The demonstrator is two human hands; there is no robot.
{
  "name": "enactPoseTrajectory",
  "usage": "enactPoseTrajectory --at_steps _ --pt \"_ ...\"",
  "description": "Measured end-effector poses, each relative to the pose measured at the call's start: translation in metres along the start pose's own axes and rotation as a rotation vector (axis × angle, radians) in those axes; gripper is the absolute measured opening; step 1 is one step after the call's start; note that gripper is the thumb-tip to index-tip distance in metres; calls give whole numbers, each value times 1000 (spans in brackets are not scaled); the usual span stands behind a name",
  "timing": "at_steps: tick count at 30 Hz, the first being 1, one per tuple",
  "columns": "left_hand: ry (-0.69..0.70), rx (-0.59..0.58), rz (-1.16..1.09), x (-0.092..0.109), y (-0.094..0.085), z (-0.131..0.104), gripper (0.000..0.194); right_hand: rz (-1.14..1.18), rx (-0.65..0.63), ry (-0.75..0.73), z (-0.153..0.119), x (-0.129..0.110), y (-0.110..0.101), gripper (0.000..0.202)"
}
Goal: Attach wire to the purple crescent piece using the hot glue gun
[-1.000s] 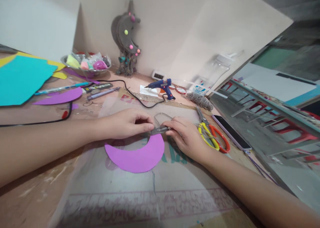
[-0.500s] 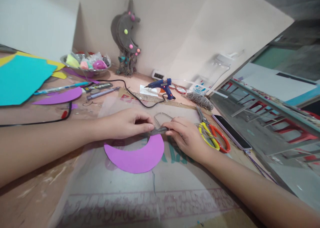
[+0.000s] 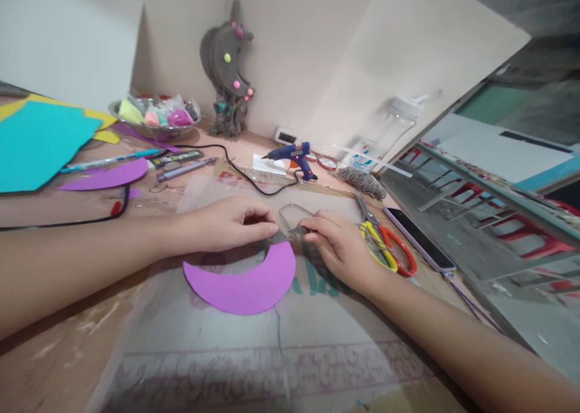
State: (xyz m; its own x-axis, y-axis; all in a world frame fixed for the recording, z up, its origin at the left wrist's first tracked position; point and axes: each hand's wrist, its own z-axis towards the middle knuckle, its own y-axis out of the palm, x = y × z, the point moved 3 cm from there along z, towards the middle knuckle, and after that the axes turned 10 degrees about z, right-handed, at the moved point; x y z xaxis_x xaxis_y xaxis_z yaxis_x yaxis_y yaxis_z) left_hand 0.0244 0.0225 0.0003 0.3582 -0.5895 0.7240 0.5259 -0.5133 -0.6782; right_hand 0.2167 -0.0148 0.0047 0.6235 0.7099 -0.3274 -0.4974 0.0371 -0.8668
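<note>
A purple crescent cut from foam or card (image 3: pixel 247 289) lies over the covered work surface, its upper right tip wrapped in grey yarn (image 3: pixel 280 237). My left hand (image 3: pixel 238 222) pinches that wrapped tip between thumb and fingers. Just to the right, my right hand (image 3: pixel 338 240) is closed on the grey yarn close to the tip. A loop of the strand (image 3: pixel 294 209) arches behind both hands. Beside my right hand lie scissors (image 3: pixel 385 240) with yellow and red handles, with yarn strands over them.
A blue glue gun (image 3: pixel 292 155) stands behind the hands, its black cord running left. A grey yarn bundle (image 3: pixel 362 183) and a phone (image 3: pixel 419 237) lie to the right. At the left are coloured sheets (image 3: pixel 43 144), pens and a metal bowl (image 3: pixel 156 129). A grey crescent decoration (image 3: pixel 224 56) hangs behind.
My right hand has moved slightly up and away from my left, opening a small gap at the yarn. The crescent has shifted a little left and turned slightly.
</note>
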Motion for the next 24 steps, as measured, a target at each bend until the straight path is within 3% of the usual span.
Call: enactPoseTrajectory --at_steps 10,24 --pt "-44 -1 8 3 -2 0 16 12 -4 6 0 0 -1 24" --pt "8 -7 21 1 -1 0 17 11 -3 10 0 3 0 25"
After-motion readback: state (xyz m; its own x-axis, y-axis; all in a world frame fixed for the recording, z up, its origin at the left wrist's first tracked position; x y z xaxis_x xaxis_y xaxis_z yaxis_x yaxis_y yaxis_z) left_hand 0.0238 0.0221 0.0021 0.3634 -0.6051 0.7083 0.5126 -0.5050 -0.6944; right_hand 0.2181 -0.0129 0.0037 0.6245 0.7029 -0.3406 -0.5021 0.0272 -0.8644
